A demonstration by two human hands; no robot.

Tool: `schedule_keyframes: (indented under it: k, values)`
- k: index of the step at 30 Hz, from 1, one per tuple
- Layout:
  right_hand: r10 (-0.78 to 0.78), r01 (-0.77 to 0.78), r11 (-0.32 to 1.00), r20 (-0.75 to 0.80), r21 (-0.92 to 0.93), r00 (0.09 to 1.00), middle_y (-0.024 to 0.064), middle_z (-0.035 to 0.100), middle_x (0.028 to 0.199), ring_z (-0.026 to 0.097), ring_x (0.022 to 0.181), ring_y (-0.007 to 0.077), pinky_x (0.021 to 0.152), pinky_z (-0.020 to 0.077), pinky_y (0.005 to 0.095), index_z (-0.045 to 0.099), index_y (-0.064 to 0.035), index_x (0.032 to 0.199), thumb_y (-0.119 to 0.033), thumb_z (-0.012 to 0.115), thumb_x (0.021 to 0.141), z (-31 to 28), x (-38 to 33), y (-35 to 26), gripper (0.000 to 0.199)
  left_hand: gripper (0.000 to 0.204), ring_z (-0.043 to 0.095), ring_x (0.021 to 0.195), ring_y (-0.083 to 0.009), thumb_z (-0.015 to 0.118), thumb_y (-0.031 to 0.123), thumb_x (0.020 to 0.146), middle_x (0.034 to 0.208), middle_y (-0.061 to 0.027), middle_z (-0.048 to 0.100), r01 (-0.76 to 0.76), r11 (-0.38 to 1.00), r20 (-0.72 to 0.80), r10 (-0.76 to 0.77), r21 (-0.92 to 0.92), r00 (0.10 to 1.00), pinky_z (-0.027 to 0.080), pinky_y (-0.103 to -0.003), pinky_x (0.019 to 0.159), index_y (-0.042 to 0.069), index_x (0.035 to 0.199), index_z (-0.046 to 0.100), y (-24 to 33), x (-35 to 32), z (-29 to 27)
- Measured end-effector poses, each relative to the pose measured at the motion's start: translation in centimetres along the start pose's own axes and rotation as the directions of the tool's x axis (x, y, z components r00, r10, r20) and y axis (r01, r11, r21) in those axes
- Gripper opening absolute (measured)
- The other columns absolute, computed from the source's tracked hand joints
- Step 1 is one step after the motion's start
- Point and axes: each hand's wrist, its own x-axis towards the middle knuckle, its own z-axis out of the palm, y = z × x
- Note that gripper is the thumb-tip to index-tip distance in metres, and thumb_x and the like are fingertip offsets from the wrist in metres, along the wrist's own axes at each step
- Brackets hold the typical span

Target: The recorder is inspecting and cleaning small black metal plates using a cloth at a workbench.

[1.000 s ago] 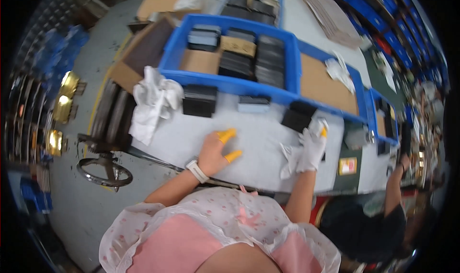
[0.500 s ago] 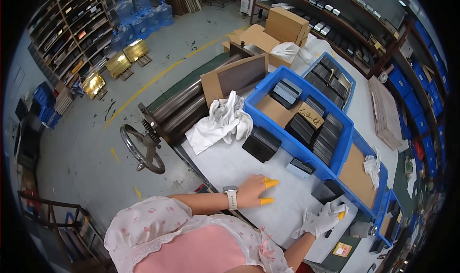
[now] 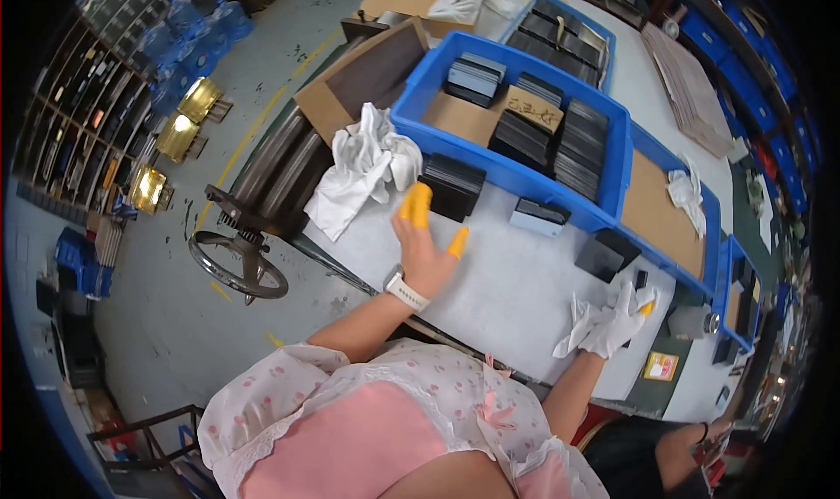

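Observation:
My left hand, bare with yellow finger cots, reaches over the white tabletop. Its fingers are apart and hold nothing, close to a stack of thin black plates. On my right hand is a white glove with a yellow cot on one fingertip. Its fingers look bent round a loose white cloth, though the grip is partly hidden. Just beyond it stands a dark block of plates. A smaller stack with a pale blue front sits between the two hands.
Behind the stacks, a blue bin holds rows of plates. Crumpled white gloves lie beside rollers with a handwheel at left. A bottle stands at right. Another person's hand shows at lower right.
My left hand has moved forward and left from the table's near edge toward the black stack, its fingers spreading. My right hand stays near the dark block. The whole view has shifted.

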Motion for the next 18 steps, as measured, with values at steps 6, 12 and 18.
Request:
schedule_keyframes:
  k: [6,12,18]
  values:
    - [-0.059,0.059,0.998,0.031,0.002,0.998,-0.0018,0.058,0.077,0.049,0.057,0.0049,0.048,0.0334,0.0216,0.054,-0.0084,0.138,-0.011,0.079,0.095,1.3,-0.5,-0.9,0.050,0.117,0.042,0.132,-0.0514,0.098,0.037,0.068,0.143,-0.0376,0.045,0.125,0.925,-0.037,-0.120,0.357,0.992,0.035,-0.058,0.113,-0.021,0.147,0.033,-1.8,2.0,2.0]
    - [-0.072,0.072,0.997,-0.032,0.002,0.997,-0.0016,0.056,0.071,0.046,0.053,0.0055,0.049,0.0325,0.0229,0.066,-0.0051,0.109,-0.013,0.081,0.092,0.6,0.3,0.1,0.023,0.132,0.051,0.129,-0.0524,0.102,0.029,0.064,0.143,-0.0400,0.049,0.262,0.938,0.105,-0.291,0.226,0.951,0.043,-0.049,0.112,-0.023,0.153,0.019,-1.3,2.1,2.1]
    - [-0.130,0.128,0.991,-0.044,-0.047,0.991,-0.0007,0.058,0.072,0.048,0.055,0.0062,0.051,0.0344,0.0235,0.069,-0.0042,0.094,-0.015,0.082,0.092,-0.7,1.6,2.0,0.017,0.129,0.052,0.133,-0.0461,0.102,0.025,0.067,0.146,-0.0367,0.049,0.414,0.903,0.183,-0.429,0.118,0.884,0.043,-0.043,0.114,-0.020,0.155,0.020,-0.5,2.3,1.8]
